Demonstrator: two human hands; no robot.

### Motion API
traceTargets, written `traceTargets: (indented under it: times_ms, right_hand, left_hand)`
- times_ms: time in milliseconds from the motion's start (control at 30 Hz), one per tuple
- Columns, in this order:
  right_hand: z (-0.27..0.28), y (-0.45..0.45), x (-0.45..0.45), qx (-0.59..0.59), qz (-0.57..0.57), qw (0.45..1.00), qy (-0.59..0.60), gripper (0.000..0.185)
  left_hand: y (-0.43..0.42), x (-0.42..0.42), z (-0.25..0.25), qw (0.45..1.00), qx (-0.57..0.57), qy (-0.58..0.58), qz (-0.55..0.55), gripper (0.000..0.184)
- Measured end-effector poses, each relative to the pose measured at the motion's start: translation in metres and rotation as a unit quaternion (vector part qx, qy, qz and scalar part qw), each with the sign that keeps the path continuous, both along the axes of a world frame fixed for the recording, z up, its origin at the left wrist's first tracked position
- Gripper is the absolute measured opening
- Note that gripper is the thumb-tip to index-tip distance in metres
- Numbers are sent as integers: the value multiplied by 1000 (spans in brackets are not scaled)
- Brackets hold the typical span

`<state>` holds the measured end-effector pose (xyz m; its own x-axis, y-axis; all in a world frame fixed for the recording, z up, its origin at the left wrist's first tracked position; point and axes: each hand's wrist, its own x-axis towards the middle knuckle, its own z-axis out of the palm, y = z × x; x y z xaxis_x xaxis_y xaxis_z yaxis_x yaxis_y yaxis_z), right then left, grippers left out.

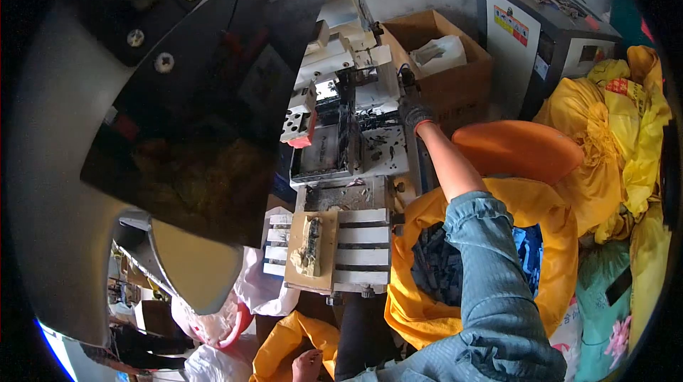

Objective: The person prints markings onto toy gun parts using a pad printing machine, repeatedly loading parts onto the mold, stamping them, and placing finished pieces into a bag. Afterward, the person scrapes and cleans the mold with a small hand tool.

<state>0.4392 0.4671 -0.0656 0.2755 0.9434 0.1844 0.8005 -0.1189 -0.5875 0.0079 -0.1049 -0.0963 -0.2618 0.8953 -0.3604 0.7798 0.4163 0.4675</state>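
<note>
My right hand (416, 113), in a dark glove, reaches to the right side of a bench machine (398, 158). Its fingers look closed beside a dark fitting (406, 75); what they grip is hard to make out. At the bottom edge, my bare left hand (307, 366) shows only in part, fingers curled, next to a yellow bag (284, 332). A brown board (329, 240) lies on the machine's slotted bed (363, 256). On that board sits a tan, putty-like block (306, 261) with a dark strip along it. Black-smeared tray (324, 151) and red-edged block (302, 129) stand behind.
Below my right arm stands an open yellow sack (405, 296) of dark pieces. An orange lid-like disc (516, 149), a cardboard box (462, 80), a grey cabinet (509, 48) and tied yellow bags (576, 126) crowd the right. A large dark panel (206, 119) covers the left.
</note>
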Motion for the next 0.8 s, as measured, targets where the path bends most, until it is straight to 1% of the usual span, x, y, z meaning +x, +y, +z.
traceTargets:
  times_ms: [33, 67, 133, 167, 200, 233, 267, 367, 433, 467, 533, 567, 633, 667, 700, 733, 767, 800]
  right_hand:
    - [3, 2, 0, -16, -11, 1000, 3, 32]
    - [2, 0, 1, -16, -11, 1000, 5, 32]
    - [29, -29, -2, -24, 68, 992, -101, 28]
    - [25, -25, -3, -24, 70, 992, -100, 28]
    - [16, -17, -2, -36, 98, 988, -111, 27]
    - [7, -9, -2, -48, 125, 983, -122, 25]
    - [0, 0, -1, -50, 126, 983, -122, 25]
    - [-1, 5, 2, -34, 154, 975, -158, 23]
    - [22, -14, 5, 42, 192, 964, -180, 21]
    - [19, -14, 6, 43, 191, 964, -182, 21]
    - [16, -16, 7, 162, 150, 971, -88, 18]
    - [15, -18, 7, 164, 149, 971, -89, 18]
    - [16, -26, 4, 177, 77, 981, -18, 16]
    - [18, -32, 7, 175, 85, 981, -21, 16]
    - [18, -43, 16, 206, 124, 968, 67, 17]
    - [17, -58, 23, 230, 165, 946, 157, 17]
    - [16, -74, 33, 175, 163, 931, 275, 18]
    - [16, -89, 42, 110, 157, 902, 388, 19]
  left_hand:
    - [0, 0, -1, 1000, 0, 2, 0, 20]
    - [0, 0, -2, 999, -23, -7, 23, 19]
    - [0, -1, -1, 998, -45, -14, 48, 19]
    - [0, -1, 1, 999, -31, -3, 26, 19]
    - [0, -1, 3, 1000, -19, 8, 5, 19]
    - [3, 5, 10, 1000, -20, 8, 6, 19]
    - [5, 11, 18, 1000, -19, 8, 4, 19]
    - [7, 16, 23, 1000, -26, -2, 18, 20]
    - [8, 17, 23, 999, -31, -13, 32, 20]
    - [9, 18, 23, 1000, -14, -1, 17, 20]
    - [12, 19, 24, 1000, 6, 9, 3, 20]
    - [14, 18, 23, 1000, 2, 2, 9, 20]
    - [16, 13, 19, 1000, -3, -5, 19, 20]
    - [17, 9, 10, 998, 54, 9, -28, 18]
    - [14, 2, 1, 992, 107, 22, -70, 16]
    - [13, -9, -11, 990, 43, 85, -102, 17]
    - [14, -5, -11, 981, 70, 104, -145, 19]
    - [17, 12, 5, 995, 75, 47, -49, 18]
